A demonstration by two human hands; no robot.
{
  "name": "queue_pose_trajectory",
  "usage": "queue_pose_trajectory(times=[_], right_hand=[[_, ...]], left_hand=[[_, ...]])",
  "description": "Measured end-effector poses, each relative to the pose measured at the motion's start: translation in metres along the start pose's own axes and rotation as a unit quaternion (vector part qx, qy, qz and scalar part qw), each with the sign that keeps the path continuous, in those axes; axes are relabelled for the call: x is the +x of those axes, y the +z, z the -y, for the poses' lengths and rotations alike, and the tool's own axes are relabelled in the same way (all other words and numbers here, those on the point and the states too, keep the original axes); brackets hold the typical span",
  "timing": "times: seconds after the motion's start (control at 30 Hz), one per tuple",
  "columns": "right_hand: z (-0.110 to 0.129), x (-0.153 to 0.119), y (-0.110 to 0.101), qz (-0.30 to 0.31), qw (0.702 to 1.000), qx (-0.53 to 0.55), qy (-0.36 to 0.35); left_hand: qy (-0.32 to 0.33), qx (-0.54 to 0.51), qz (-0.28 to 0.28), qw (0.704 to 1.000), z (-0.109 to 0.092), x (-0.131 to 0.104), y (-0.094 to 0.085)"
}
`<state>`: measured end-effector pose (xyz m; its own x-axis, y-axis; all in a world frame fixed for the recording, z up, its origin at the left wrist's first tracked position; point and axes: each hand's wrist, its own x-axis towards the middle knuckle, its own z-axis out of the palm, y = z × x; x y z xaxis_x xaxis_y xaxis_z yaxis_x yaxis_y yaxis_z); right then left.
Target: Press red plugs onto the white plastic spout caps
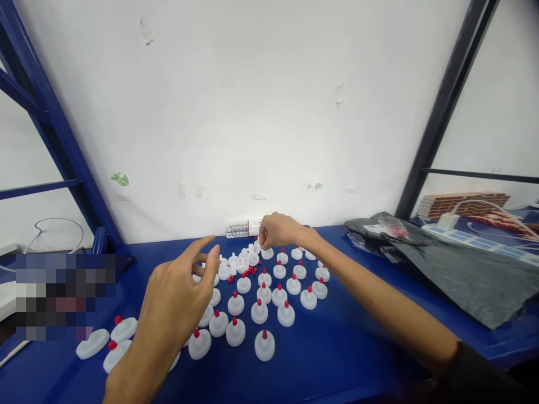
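Many round white plastic lids with nozzles (pixel 264 349), most topped by small red caps (pixel 234 321), stand across the blue table. At the far side of them, my right hand (pixel 281 230) is closed in a pinch on a red cap (pixel 263 243), just over a white lid (pixel 268 254). My left hand (pixel 181 280) hovers above the lids on the left, fingers apart and holding nothing. Between the hands lies a heap of small white nozzle parts (pixel 242 262), with loose red caps (pixel 251 271) beside it. My left hand and forearm hide some lids.
A clear plastic bottle (pixel 238 229) lies against the white wall. Grey plastic bags (pixel 442 269) cover the table's right side, near a power strip (pixel 484 242). Blue frame posts (pixel 69 123) rise at the left. A blurred-out area (pixel 63 297) covers things at left.
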<state>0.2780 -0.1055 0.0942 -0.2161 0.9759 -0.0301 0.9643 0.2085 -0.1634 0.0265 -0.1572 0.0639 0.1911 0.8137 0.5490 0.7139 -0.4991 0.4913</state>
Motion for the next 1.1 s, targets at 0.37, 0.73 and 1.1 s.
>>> queue_pose_trajectory(times=[0.37,0.73,1.1], right_hand=[[-0.021,0.01,0.011,0.094,0.995,0.02,0.017],[-0.028,0.027,0.042,-0.065,0.995,0.033,-0.065],[-0.03,0.019,0.012,-0.167,0.963,0.181,-0.109]], left_hand=[[-0.001,-0.004,0.018,1.0,-0.001,0.0,-0.001],[0.001,0.007,0.034,0.999,-0.002,0.001,0.001],[0.041,0.031,-0.007,0.999,-0.004,0.001,0.001]])
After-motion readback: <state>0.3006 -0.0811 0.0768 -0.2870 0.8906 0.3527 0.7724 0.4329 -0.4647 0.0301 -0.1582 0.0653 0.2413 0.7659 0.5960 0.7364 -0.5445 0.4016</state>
